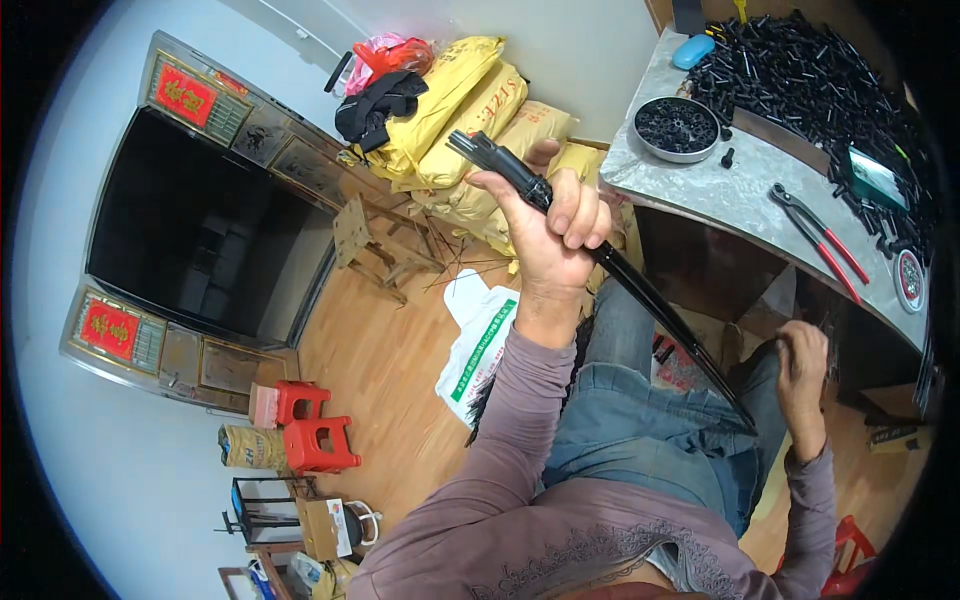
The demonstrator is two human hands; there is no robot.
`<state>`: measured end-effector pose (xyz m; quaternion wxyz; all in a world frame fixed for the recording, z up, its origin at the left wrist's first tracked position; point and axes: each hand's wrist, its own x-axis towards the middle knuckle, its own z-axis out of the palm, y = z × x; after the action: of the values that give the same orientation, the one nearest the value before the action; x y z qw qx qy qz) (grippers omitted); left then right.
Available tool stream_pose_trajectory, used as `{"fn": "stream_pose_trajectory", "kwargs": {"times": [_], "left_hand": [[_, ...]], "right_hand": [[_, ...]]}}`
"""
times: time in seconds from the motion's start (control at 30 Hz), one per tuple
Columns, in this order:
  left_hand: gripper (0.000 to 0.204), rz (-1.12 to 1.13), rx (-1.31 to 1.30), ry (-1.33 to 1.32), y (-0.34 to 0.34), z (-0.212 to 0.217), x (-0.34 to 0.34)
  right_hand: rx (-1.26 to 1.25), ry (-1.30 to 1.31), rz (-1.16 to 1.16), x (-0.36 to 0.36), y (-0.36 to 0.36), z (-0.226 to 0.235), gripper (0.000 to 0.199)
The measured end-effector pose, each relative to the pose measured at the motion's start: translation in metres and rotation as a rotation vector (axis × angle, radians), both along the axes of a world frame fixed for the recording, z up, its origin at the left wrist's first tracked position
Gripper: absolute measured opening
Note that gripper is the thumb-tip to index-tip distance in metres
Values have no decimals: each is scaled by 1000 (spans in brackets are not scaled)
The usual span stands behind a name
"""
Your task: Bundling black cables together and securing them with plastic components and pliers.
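My left hand (555, 225) is wrapped round a bundle of long black rods (655, 300), gripping it near its upper end. The bundle slants from the upper left down across my lap to my thigh. Above my fist, a black collar and several short prongs stick out at its tip. My right hand (803, 375) is beside my other thigh, below the table edge, apart from the bundle. Its fingers are bent and close together, and whatever they may hold is hidden. Closest to it on the table are red-handled pliers (822, 243).
The grey table (735, 185) bears a heap of small black parts (790, 80), a round tin of black rings (677, 128) and a blue case (693, 52). Yellow sacks (460, 110), a wooden stool (365, 235), red stools (320, 443) and a white plastic bag (480, 335) stand or lie to the left.
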<state>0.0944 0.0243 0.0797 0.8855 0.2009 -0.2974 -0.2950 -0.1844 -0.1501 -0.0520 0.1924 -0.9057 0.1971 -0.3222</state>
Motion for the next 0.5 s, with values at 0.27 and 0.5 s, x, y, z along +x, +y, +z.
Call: {"fn": "stream_pose_trajectory", "kwargs": {"times": [0.27,0.5], "left_hand": [[67,436,267,67,28,27,20],[57,692,307,-21,53,60,47]], "right_hand": [[158,88,91,-3,20,-30,11],[430,553,428,-25,63,-76,14]]}}
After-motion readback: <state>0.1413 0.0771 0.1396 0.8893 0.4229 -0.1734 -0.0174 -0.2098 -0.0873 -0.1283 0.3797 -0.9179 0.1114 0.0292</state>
